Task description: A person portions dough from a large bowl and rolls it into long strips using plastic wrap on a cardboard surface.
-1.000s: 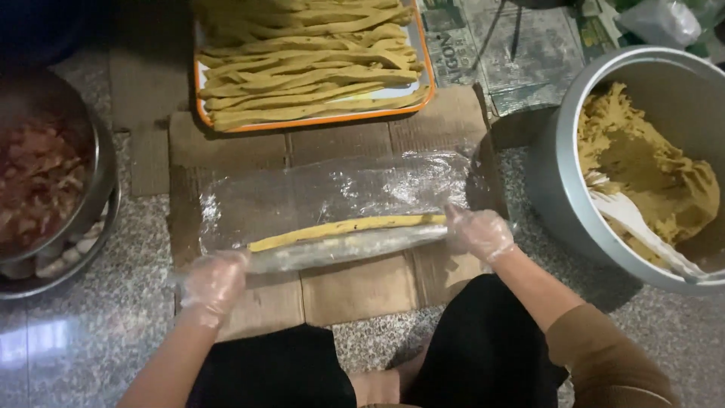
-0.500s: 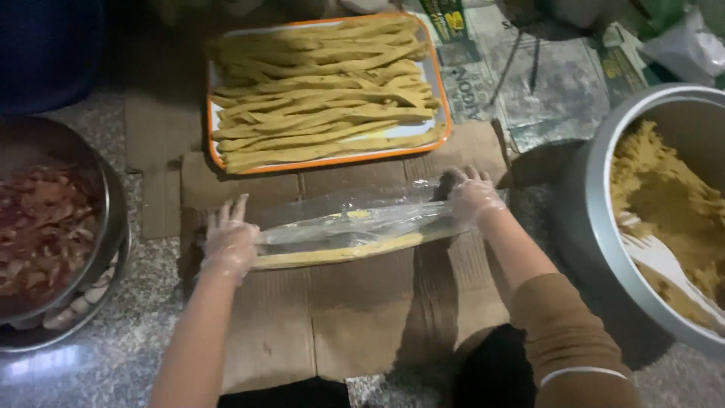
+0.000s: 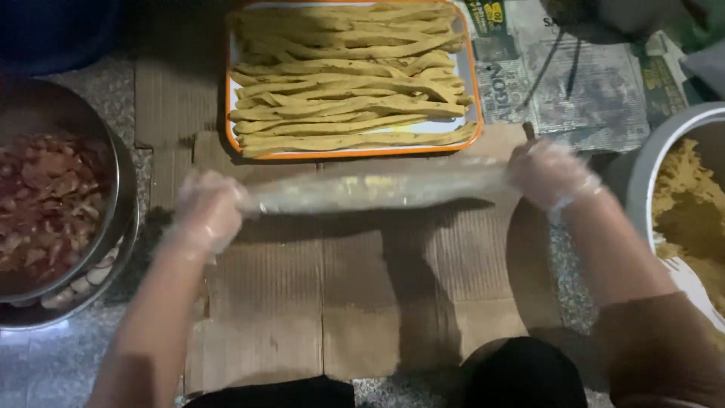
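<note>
A long roll of yellow dough wrapped in clear plastic film (image 3: 377,190) hangs lifted above the brown cardboard (image 3: 332,302). My left hand (image 3: 208,208), in a thin clear glove, grips its left end. At the other end my gloved right hand (image 3: 547,175) grips the film. The roll sits just in front of an orange-rimmed tray (image 3: 468,83) piled with several finished yellow dough sticks (image 3: 340,98).
A steel bowl of reddish meat pieces (image 3: 53,204) stands at the left. A large grey pot of yellow dough (image 3: 683,219) stands at the right. Newspaper (image 3: 574,83) lies behind the pot. The floor is speckled stone (image 3: 45,363).
The dough was rolled up inside the film on the cardboard. Both hands have closed on the roll's ends and lifted it off the cardboard toward the tray.
</note>
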